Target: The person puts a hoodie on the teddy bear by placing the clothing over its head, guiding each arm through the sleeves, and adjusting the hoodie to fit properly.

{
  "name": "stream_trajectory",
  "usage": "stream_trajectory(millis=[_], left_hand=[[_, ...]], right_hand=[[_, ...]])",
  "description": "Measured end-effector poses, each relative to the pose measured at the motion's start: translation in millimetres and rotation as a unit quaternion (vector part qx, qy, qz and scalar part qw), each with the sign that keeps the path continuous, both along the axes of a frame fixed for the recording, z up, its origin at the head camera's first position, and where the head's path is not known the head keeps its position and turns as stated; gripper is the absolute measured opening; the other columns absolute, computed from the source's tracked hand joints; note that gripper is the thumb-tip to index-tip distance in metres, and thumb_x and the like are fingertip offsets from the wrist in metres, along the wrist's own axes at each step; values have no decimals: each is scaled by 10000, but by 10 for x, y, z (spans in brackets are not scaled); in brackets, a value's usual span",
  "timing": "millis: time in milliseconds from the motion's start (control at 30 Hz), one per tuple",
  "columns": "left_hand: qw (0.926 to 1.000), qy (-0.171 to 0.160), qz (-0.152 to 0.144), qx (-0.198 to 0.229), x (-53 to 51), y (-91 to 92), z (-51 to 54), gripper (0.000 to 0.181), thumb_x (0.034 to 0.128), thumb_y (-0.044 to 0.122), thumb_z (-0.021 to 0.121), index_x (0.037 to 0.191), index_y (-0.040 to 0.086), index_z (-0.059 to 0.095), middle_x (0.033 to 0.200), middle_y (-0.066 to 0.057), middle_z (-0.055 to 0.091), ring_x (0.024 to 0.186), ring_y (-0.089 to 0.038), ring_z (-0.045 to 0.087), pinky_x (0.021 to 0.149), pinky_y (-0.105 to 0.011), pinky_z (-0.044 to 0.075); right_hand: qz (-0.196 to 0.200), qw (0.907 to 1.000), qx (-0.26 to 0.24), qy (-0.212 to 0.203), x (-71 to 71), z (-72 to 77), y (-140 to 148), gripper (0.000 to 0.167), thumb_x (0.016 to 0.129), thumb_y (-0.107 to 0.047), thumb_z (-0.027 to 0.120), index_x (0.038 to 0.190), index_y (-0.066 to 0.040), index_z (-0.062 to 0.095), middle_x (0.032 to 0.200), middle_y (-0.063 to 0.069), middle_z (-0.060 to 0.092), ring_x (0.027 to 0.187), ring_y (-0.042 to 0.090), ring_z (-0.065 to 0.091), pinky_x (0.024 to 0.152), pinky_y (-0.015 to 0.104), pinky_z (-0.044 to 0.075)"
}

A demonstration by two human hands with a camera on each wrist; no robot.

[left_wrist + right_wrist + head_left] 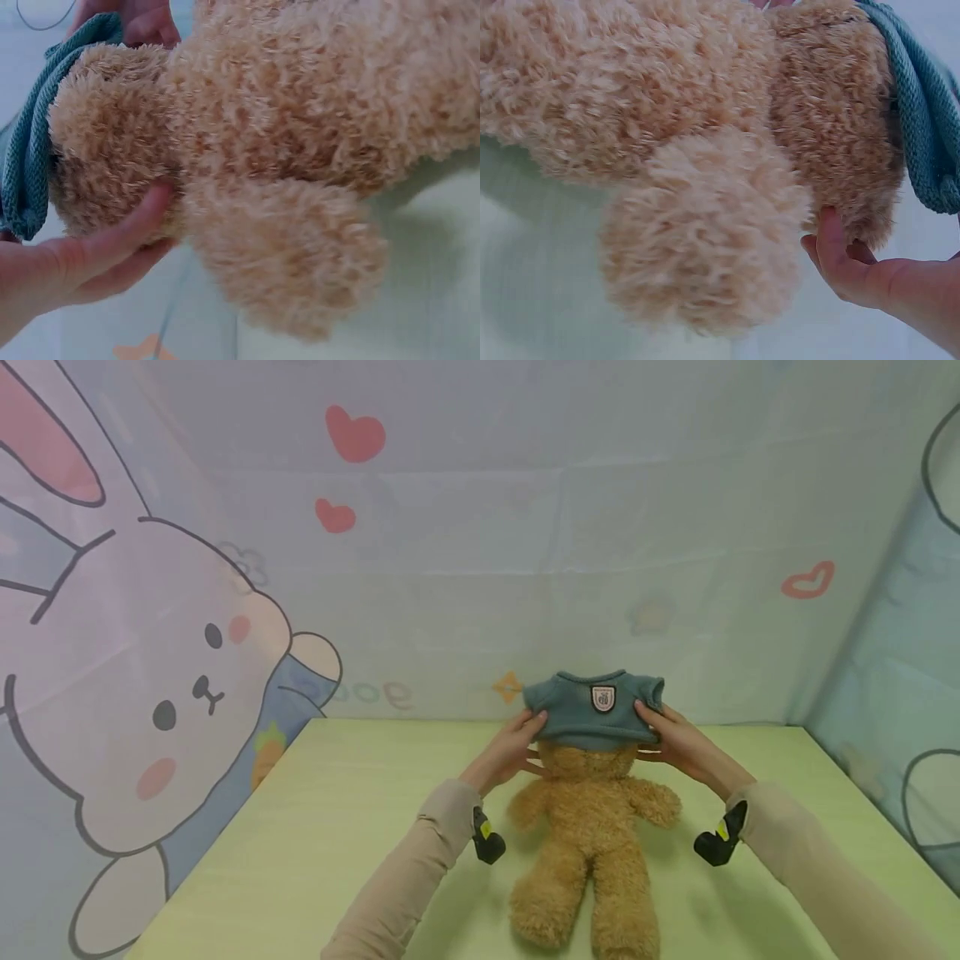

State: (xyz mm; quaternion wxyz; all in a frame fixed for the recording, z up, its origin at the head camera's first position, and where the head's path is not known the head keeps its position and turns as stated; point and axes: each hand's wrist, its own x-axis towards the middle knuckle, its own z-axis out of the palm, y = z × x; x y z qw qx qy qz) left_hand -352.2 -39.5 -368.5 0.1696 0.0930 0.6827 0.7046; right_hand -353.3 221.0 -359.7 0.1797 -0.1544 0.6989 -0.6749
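A brown plush teddy bear is in the middle of the head view, its legs toward the near side. A small teal knitted sweater with a shield badge covers the upper part of the bear's head. My left hand grips the sweater's left side, thumb on the cloth, while other fingers touch the head. On the other side my right hand holds the sweater likewise, its lower fingers against the head. Both wrist views show the sweater's folded hem around the head; the bear's face is hidden.
Under the bear is a light green table. A fabric backdrop with a printed rabbit and hearts hangs behind it, and another cloth stands on the right. Each sleeve has a black wrist camera.
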Motion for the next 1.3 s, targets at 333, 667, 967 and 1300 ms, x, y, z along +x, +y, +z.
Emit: stream_trajectory(millis=[333,667,967,1300], left_hand=[[9962,538,490,-479,-48,77,68,628,940,446,330,1450,210,50,1507,-92,68,1311,-401,251,842,-531,455],[9869,1147,666,-921,-53,114,-23,586,944,369,384,1405,122,120,1446,-200,181,1264,-385,340,759,-462,512],[9113,3585,543,-1952,-68,80,-70,542,934,173,452,1370,121,134,1044,-300,496,687,-301,583,526,-302,477],[8563,4437,354,-2622,-125,70,-111,252,966,31,235,1186,43,356,790,-141,534,482,-127,398,553,-236,399]], right_hand=[[-428,9941,859,502,-32,101,-41,773,899,-555,279,1396,-238,-221,1466,257,-85,1264,547,168,954,543,366],[-726,9846,1217,1027,-15,43,-108,695,954,-364,355,1439,-125,-81,1447,302,44,1283,493,197,936,512,402],[-1054,9609,1759,1862,30,-4,-81,907,895,-374,500,1379,-275,-261,1459,242,-158,1269,545,137,963,606,291],[-366,9436,1534,2913,-32,-43,-8,369,922,-191,485,1236,-87,321,1256,211,333,917,258,534,688,328,451]])
